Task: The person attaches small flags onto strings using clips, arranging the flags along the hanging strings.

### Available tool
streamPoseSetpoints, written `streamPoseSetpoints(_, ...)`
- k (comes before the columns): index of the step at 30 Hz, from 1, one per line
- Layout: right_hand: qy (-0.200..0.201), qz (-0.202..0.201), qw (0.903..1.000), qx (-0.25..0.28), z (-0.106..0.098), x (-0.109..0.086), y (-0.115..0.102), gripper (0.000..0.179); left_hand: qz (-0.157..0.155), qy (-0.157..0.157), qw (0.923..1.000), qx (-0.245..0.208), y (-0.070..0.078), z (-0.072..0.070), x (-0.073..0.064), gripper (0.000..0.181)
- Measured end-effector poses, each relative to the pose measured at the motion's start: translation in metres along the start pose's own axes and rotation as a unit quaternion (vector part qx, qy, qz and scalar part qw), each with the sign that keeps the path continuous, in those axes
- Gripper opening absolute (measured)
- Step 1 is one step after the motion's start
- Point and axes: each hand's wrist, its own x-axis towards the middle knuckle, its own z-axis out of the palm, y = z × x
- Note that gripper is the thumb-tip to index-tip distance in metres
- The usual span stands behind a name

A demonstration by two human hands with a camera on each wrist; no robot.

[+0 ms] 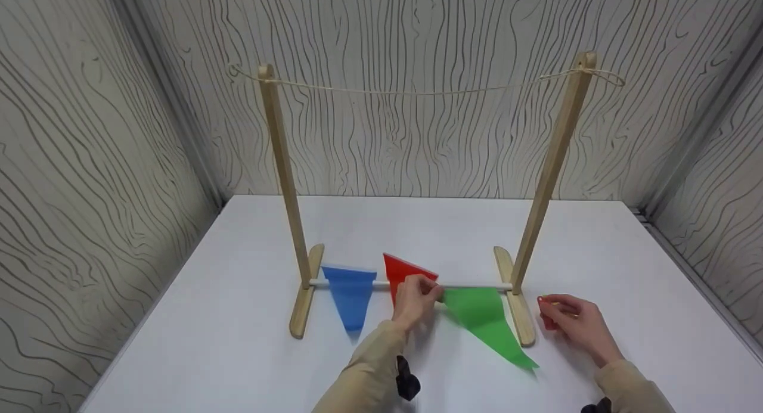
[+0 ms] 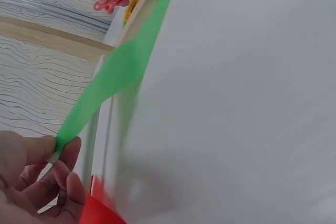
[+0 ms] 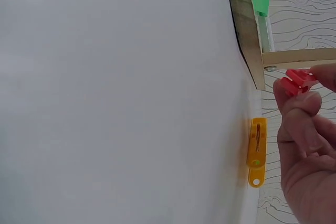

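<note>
My left hand [image 1: 412, 303] pinches a corner of a green pennant [image 1: 483, 314] between thumb and fingertips. The rest of that pennant slants down to the right, in front of the stand's right foot. Partly behind the same hand is a red pennant [image 1: 394, 271]; a blue pennant [image 1: 350, 297] lies over the stand's white crossbar [image 1: 465, 285] further left. To the right of the stand, my right hand [image 1: 581, 325] holds a red clothespin [image 3: 299, 81] between thumb and fingers. In the left wrist view, the green pennant stretches away from the pinching fingertips.
A wooden stand has a left post [image 1: 283, 174] and a right post [image 1: 551, 174], with a thin string [image 1: 411, 93] sagging between their tops. A yellow clothespin [image 3: 256, 145] lies on the white table [image 1: 238, 341] near the right foot [image 3: 247, 35]. Patterned walls enclose the table.
</note>
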Motion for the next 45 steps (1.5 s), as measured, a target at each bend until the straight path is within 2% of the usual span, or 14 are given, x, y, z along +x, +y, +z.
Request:
streamPoseSetpoints(2,-0.001,-0.005,1.0000,0.006,0.001,-0.001,-0.001,0.056,-0.029,0.002,0.9994,-0.018,0.002,-0.001,0.000,0.008)
streamPoseSetpoints(6,-0.002,-0.012,0.9998,0.013,0.000,-0.001,-0.001,0.057,-0.061,-0.002,0.9968,-0.052,0.006,-0.003,-0.001,0.010)
streamPoseSetpoints(12,0.005,0.002,0.9993,0.036,0.000,-0.002,-0.002,0.059,-0.085,-0.003,0.9914,-0.100,0.011,-0.005,0.000,0.013)
streamPoseSetpoints(22,0.021,0.005,0.9955,0.092,-0.002,-0.004,-0.005,0.062,-0.038,0.032,0.9905,-0.128,0.016,-0.008,0.005,0.008)
streamPoseSetpoints(27,0.029,-0.034,0.9904,0.131,-0.002,-0.005,-0.010,0.062,-0.016,0.060,0.9895,-0.130,0.019,-0.007,0.004,0.010)
streamPoseSetpoints(32,0.029,-0.087,0.9779,0.188,0.000,-0.007,-0.016,0.033,0.022,0.095,0.9846,-0.144,0.023,-0.007,0.003,0.006)
streamPoseSetpoints(34,0.027,-0.100,0.9722,0.210,0.000,-0.008,-0.018,0.024,0.028,0.105,0.9832,-0.147,0.026,-0.008,0.002,0.006)
streamPoseSetpoints(39,0.009,-0.122,0.9532,0.276,0.000,-0.010,-0.023,0.021,0.035,0.114,0.9797,-0.161,0.031,-0.013,-0.002,0.008)
streamPoseSetpoints(45,-0.019,-0.155,0.9281,0.338,0.000,-0.011,-0.031,0.020,0.069,0.123,0.9734,-0.180,0.036,-0.019,-0.003,0.012)
